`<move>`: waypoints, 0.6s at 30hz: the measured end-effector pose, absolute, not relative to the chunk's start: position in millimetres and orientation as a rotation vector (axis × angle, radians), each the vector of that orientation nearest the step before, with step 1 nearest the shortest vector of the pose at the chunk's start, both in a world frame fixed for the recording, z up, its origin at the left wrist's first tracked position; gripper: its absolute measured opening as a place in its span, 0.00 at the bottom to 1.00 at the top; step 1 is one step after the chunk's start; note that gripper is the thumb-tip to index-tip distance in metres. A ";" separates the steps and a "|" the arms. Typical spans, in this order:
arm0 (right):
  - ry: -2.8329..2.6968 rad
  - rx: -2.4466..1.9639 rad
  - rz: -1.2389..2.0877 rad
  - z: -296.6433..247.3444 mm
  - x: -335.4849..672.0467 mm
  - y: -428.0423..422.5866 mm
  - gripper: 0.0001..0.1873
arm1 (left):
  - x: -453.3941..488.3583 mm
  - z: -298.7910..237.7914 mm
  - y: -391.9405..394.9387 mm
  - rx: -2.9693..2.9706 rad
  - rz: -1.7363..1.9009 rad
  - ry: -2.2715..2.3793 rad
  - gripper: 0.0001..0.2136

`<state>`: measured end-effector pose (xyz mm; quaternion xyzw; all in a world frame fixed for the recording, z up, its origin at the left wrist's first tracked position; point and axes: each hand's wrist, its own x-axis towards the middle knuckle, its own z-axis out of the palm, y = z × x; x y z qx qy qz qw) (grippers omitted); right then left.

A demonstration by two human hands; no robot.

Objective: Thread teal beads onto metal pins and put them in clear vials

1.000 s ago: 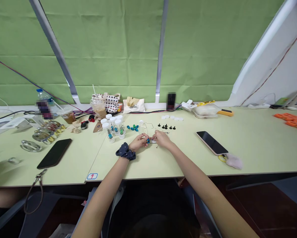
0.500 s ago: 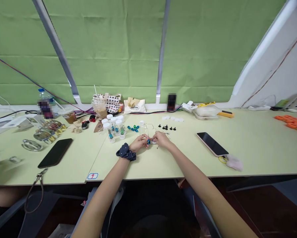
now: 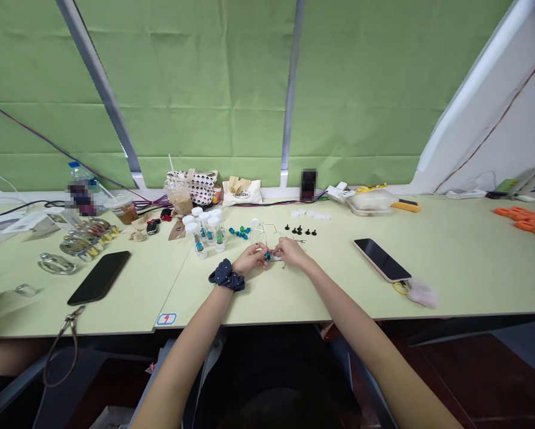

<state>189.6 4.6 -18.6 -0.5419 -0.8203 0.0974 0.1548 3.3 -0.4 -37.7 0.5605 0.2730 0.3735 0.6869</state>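
Left hand [image 3: 249, 259] and right hand [image 3: 291, 252] pinched, fingertips nearly meeting around a blue bead [image 3: 267, 256] on thin wire [image 3: 264, 231], at centre of a pale green desk [image 3: 182, 304]; capped clear vials [image 3: 205, 231] at ten o'clock; teal beads [image 3: 239, 232] at eleven; black pegs [image 3: 299, 229] at one; smartphone [image 3: 381, 259] at three.

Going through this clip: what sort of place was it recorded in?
Probably a shared office or workroom used for small handcraft. Long pale green desks stand beneath green window blinds, and they hold a phone, capped clear vials and loose teal beads.
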 end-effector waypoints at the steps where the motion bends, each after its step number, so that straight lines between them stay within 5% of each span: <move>1: -2.354 -1.555 0.272 -18.3 189.3 4.5 0.09 | 3.2 -37.8 -0.4 1.256 0.834 0.610 0.16; 18: -2.382 -1.625 0.220 -14.2 182.7 0.1 0.09 | 3.6 -33.8 -3.2 1.217 0.841 0.615 0.16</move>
